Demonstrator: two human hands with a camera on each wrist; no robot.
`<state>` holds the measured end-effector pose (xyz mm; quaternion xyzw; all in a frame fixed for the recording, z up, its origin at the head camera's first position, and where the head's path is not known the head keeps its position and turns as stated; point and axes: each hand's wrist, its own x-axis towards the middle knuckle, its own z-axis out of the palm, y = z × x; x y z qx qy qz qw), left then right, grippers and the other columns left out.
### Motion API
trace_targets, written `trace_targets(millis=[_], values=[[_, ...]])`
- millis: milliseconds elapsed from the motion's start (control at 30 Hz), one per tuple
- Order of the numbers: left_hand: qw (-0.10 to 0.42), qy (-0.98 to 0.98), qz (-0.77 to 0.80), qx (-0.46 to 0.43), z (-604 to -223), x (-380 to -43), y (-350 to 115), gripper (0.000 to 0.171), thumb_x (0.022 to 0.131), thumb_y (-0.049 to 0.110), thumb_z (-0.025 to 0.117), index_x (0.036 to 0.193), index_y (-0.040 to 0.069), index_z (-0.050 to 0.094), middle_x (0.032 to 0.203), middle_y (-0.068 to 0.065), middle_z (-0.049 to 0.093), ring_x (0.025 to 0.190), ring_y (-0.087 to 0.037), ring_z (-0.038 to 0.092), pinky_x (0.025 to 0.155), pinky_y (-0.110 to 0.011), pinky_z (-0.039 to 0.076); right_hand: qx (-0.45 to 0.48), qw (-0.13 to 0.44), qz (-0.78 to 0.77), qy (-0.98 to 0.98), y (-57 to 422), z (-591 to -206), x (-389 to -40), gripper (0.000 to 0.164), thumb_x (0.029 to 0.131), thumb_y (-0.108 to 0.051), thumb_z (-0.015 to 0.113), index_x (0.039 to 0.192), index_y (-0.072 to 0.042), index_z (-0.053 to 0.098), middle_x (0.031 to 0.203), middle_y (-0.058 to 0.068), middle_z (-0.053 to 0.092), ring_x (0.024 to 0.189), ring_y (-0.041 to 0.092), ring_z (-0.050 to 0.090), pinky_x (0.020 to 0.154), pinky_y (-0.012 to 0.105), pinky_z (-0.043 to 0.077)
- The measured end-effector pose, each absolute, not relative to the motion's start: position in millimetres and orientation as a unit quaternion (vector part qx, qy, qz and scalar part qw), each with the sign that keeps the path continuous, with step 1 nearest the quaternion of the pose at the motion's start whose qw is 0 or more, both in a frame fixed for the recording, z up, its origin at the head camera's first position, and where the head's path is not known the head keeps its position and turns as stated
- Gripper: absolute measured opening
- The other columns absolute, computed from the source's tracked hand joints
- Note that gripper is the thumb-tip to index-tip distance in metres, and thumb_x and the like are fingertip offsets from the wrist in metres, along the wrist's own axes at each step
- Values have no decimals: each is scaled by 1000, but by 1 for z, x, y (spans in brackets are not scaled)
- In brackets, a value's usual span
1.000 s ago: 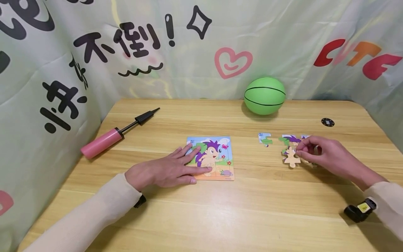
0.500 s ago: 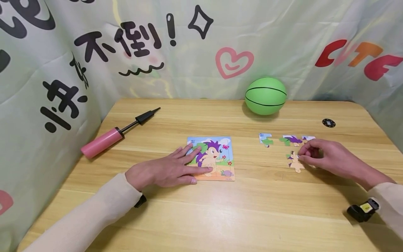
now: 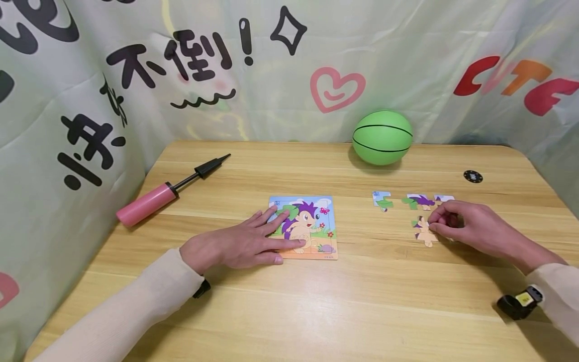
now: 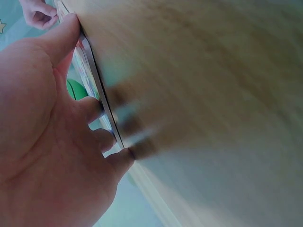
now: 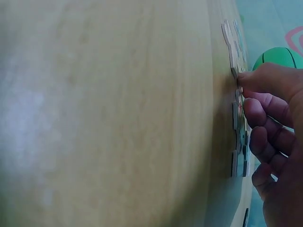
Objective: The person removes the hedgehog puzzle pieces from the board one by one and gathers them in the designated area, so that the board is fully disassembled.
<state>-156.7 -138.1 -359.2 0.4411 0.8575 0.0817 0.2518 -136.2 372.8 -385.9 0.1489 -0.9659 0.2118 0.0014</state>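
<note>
My left hand [image 3: 239,241] lies with fingers spread over the left part of a square hedgehog puzzle board [image 3: 323,251], fingertips on the picture. In the left wrist view the thumb and fingertips of the left hand [image 4: 52,123] reach to the edge of the board [image 4: 97,75]. To the right, my right hand [image 3: 466,223] pinches a tan puzzle piece [image 3: 425,234] between thumb and forefinger. In the right wrist view this piece [image 5: 229,45] extends beyond the thumb tip. Several loose puzzle pieces [image 3: 420,201] lie around that hand, some partly hidden beneath it.
A separate blue-and-green corner piece [image 3: 381,197] lies left of the others. Behind stands a green ball [image 3: 382,138]. A black round chip [image 3: 473,176] lies at the back right, and a pink hand pump [image 3: 147,205] at the left. A printed curtain [image 3: 271,100] borders the table.
The right hand has shifted the tan piece slightly to the right and toward me, then nearly stopped over the last half second. The left hand has stayed on the board.
</note>
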Motion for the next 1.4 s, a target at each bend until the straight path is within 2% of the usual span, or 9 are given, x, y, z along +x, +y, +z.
trace_targets(millis=[200,333,533,700,1000,1233,1400], values=[[251,857,82,442,-359,-157,-138,53,117,48,45,169,46,36,184,-19,-3,169,-45,-15,135,-68,0,126,2,223,-967,371,-381,-134,11,96,-17,86,102,-17,77,87,-6,62,75,3,48,62,22,40],[249,858,78,442,-359,-157,-138,53,117,48,45,169,47,35,184,-19,-3,169,-45,-15,135,-67,0,122,25,238,-963,368,-379,-132,9,96,-19,85,101,-20,77,85,-6,60,73,6,48,59,24,38],[243,858,66,448,-360,-157,-139,53,118,48,43,170,48,33,183,-20,-4,169,-46,-15,135,-67,1,155,63,263,-950,345,-376,-136,11,96,-18,85,98,-25,78,87,-9,64,77,4,51,63,22,37],[240,857,70,451,-362,-157,-140,53,118,48,42,170,47,32,183,-21,-5,169,-45,-16,135,-68,0,198,64,274,-939,309,-371,-144,10,98,-17,83,101,-25,78,90,-11,67,81,3,55,66,23,43],[237,858,72,451,-362,-157,-142,54,118,49,41,171,46,31,183,-19,-9,168,-44,-18,135,-68,-1,258,3,293,-921,238,-367,-162,4,102,-21,78,106,-24,78,96,-13,70,89,9,59,80,28,53],[225,863,74,445,-359,-158,-148,58,115,53,47,170,47,32,183,-19,-8,168,-47,-15,135,-68,2,290,-36,311,-904,191,-368,-175,3,103,-22,77,106,-21,77,97,-11,70,91,13,60,82,33,53],[227,869,73,434,-358,-156,-156,56,116,50,46,170,46,33,183,-22,-8,168,-50,-12,134,-70,4,305,-49,318,-896,166,-371,-181,6,102,-23,77,105,-18,78,97,-10,71,90,13,62,82,33,54]])
